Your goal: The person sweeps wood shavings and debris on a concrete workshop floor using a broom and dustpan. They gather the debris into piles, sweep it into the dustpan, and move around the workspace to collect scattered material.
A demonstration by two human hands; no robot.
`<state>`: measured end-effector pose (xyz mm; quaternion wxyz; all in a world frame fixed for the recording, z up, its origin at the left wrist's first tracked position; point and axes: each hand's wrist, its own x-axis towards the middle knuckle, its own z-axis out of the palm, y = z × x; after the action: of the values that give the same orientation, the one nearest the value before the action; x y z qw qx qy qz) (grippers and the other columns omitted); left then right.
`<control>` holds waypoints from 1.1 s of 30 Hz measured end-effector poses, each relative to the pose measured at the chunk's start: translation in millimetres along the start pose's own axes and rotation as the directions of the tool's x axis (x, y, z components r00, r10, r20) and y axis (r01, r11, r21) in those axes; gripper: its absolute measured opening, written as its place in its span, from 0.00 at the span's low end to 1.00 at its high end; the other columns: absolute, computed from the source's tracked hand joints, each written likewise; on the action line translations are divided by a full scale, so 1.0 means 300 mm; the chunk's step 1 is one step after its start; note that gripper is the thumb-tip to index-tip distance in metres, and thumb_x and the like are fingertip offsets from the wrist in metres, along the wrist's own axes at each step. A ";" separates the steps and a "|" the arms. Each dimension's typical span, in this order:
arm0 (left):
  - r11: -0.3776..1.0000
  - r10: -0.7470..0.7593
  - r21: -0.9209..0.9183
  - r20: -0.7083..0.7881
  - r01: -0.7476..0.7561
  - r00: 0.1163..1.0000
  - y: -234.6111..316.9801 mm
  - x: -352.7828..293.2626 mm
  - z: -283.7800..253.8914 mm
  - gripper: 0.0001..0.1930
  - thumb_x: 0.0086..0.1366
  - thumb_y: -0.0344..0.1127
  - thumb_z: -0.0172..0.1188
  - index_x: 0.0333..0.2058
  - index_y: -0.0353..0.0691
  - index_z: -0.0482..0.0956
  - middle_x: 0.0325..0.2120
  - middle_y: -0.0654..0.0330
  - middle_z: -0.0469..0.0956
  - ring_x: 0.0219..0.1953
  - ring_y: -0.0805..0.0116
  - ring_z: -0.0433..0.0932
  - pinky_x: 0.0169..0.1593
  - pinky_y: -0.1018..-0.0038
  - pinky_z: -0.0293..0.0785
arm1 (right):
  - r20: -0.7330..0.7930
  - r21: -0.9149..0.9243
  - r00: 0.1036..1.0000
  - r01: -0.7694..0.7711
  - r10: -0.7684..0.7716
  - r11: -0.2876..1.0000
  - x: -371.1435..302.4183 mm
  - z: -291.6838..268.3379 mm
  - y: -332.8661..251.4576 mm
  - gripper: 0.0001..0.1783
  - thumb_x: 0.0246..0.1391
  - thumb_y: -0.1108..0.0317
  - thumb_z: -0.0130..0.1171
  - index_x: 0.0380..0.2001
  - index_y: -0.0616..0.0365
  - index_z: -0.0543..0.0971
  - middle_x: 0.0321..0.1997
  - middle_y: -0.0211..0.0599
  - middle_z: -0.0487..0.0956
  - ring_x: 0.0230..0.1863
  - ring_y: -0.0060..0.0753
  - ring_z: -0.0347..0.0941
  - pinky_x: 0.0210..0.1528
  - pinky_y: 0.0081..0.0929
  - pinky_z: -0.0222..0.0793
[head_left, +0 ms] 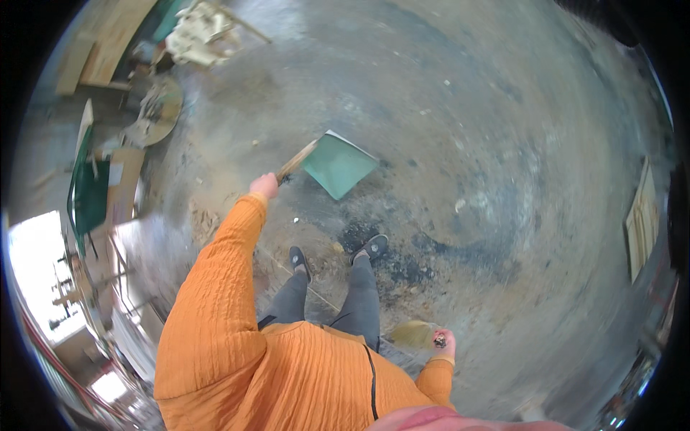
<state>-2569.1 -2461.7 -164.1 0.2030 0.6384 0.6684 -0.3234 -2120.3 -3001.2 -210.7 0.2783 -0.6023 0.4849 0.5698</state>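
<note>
My left hand (264, 185) is closed round the wooden handle of a green dustpan (339, 167), held out ahead of me over the floor. The pan looks square, with a pale far edge. Low on the right, my right hand (447, 345) grips what looks like a straw hand broom (412, 335). Its yellowish head fans out to the left, beside my leg, and the dark end of its handle shows in my fist. My fingers partly hide both handles.
Grey concrete floor (467, 129) carries dark stains, dust and scattered white bits. At left are wooden boards (108, 50), a whitish crumpled heap (201, 36), a round disc (159, 111) and a green panel (91, 194). A pale board (642, 221) stands at far right.
</note>
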 end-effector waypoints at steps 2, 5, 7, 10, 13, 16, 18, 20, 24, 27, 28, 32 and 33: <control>0.963 -0.033 -0.249 0.262 0.101 0.964 -0.265 -0.117 0.033 0.11 0.53 0.35 0.51 0.26 0.32 0.75 0.22 0.52 0.77 0.21 0.60 0.77 0.29 0.67 0.73 | -0.072 -0.194 0.975 0.193 -0.211 0.962 -0.037 0.146 -0.089 0.06 0.39 0.72 0.47 0.14 0.59 0.67 0.12 0.40 0.68 0.11 0.36 0.65 0.12 0.31 0.62; 0.602 -0.046 -0.725 0.386 0.334 0.921 -0.561 -0.271 0.203 0.17 0.54 0.37 0.53 0.12 0.32 0.73 0.12 0.55 0.73 0.15 0.64 0.72 0.23 0.68 0.68 | -0.056 -0.528 0.872 0.388 -0.487 0.755 -0.109 0.426 -0.166 0.04 0.37 0.74 0.49 0.17 0.64 0.70 0.14 0.42 0.70 0.14 0.39 0.68 0.16 0.34 0.64; 0.426 -0.048 -0.793 0.461 0.436 0.886 -0.710 -0.369 0.335 0.10 0.58 0.36 0.50 0.23 0.34 0.71 0.12 0.57 0.70 0.13 0.65 0.69 0.18 0.66 0.65 | 0.040 -0.743 0.738 0.473 -0.673 0.474 -0.142 0.652 -0.172 0.05 0.35 0.74 0.50 0.16 0.66 0.72 0.16 0.44 0.72 0.15 0.40 0.70 0.16 0.35 0.65; -0.008 0.079 -0.786 0.615 0.618 0.784 -0.858 -0.435 0.419 0.09 0.58 0.36 0.52 0.24 0.38 0.68 0.11 0.59 0.68 0.13 0.67 0.68 0.17 0.68 0.65 | 0.235 -0.898 0.444 0.439 -0.865 -0.019 -0.187 1.027 -0.140 0.05 0.33 0.75 0.52 0.16 0.67 0.73 0.16 0.44 0.74 0.17 0.38 0.72 0.21 0.34 0.68; -0.337 0.061 -0.656 0.701 0.675 0.711 -1.031 -0.571 0.566 0.06 0.58 0.34 0.52 0.26 0.42 0.66 0.12 0.62 0.66 0.14 0.69 0.67 0.16 0.72 0.66 | 0.481 -0.876 0.411 0.193 -0.774 -0.442 -0.282 1.465 0.037 0.12 0.36 0.69 0.53 0.26 0.66 0.74 0.28 0.49 0.76 0.33 0.42 0.74 0.35 0.33 0.69; -0.570 0.059 -0.487 0.779 0.662 0.624 -1.199 -0.658 0.652 0.03 0.58 0.32 0.50 0.28 0.42 0.66 0.14 0.63 0.66 0.15 0.70 0.68 0.18 0.73 0.68 | 0.633 -0.768 0.476 0.290 -0.610 -0.570 -0.345 1.829 0.291 0.17 0.38 0.65 0.52 0.34 0.64 0.72 0.39 0.51 0.75 0.44 0.49 0.71 0.44 0.37 0.67; -0.717 0.054 -0.326 0.856 0.616 0.515 -1.294 -0.765 0.707 0.04 0.58 0.31 0.51 0.28 0.42 0.65 0.15 0.64 0.66 0.14 0.70 0.68 0.18 0.74 0.70 | 0.714 -0.679 0.469 0.282 -0.520 -0.678 -0.370 2.062 0.577 0.15 0.39 0.67 0.50 0.33 0.63 0.72 0.39 0.52 0.74 0.45 0.51 0.70 0.46 0.38 0.66; -0.728 0.081 -0.234 0.904 0.644 0.420 -1.389 -0.845 0.745 0.04 0.57 0.30 0.51 0.27 0.42 0.64 0.15 0.64 0.65 0.14 0.70 0.68 0.17 0.74 0.69 | 0.851 -0.454 0.426 0.301 -0.307 -0.839 -0.388 2.249 0.820 0.16 0.40 0.68 0.50 0.35 0.65 0.71 0.39 0.55 0.74 0.45 0.52 0.69 0.46 0.39 0.66; -0.729 0.182 -0.154 0.896 0.667 0.405 -1.531 -0.914 0.773 0.05 0.56 0.29 0.52 0.27 0.42 0.64 0.15 0.64 0.65 0.14 0.70 0.67 0.16 0.75 0.69 | 0.884 -0.289 0.445 0.286 -0.140 -0.914 -0.406 2.502 1.158 0.14 0.42 0.70 0.48 0.34 0.66 0.70 0.35 0.55 0.74 0.42 0.50 0.71 0.41 0.39 0.67; -0.773 0.141 -0.178 0.888 0.609 0.438 -1.570 -1.001 0.809 0.04 0.56 0.29 0.51 0.26 0.42 0.65 0.15 0.64 0.65 0.13 0.69 0.67 0.17 0.74 0.69 | 0.803 -0.198 0.596 0.274 0.004 -0.941 -0.448 2.579 1.383 0.14 0.43 0.69 0.48 0.35 0.64 0.69 0.33 0.55 0.75 0.39 0.51 0.71 0.40 0.41 0.66; -0.744 0.164 -0.201 0.870 0.637 0.466 -1.575 -1.030 0.818 0.03 0.58 0.30 0.49 0.25 0.42 0.66 0.15 0.64 0.64 0.15 0.68 0.67 0.19 0.73 0.68 | 0.777 -0.176 0.628 0.283 0.044 -0.943 -0.475 2.587 1.443 0.14 0.43 0.69 0.49 0.35 0.63 0.69 0.33 0.55 0.75 0.39 0.52 0.71 0.40 0.41 0.66; -0.787 0.214 -0.211 0.789 0.580 0.577 -1.568 -1.052 0.821 0.04 0.59 0.31 0.47 0.25 0.42 0.66 0.17 0.61 0.66 0.19 0.68 0.67 0.24 0.69 0.68 | 0.794 0.080 0.567 0.264 0.221 -0.961 -0.595 2.543 1.493 0.15 0.43 0.68 0.49 0.37 0.59 0.68 0.34 0.54 0.75 0.37 0.54 0.71 0.38 0.43 0.67; -0.737 0.160 -0.344 0.747 0.582 0.645 -1.565 -1.046 0.815 0.04 0.59 0.31 0.48 0.25 0.42 0.66 0.17 0.61 0.67 0.20 0.68 0.67 0.25 0.68 0.68 | 0.813 0.188 0.507 0.240 0.287 -0.953 -0.624 2.522 1.470 0.16 0.43 0.68 0.49 0.38 0.57 0.68 0.35 0.54 0.75 0.38 0.54 0.71 0.38 0.44 0.67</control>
<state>-3033.9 -2845.9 -41.3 0.6346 -0.3000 0.6598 0.2684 -2810.3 -2444.7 -83.9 0.1866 0.3689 0.8337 -0.3662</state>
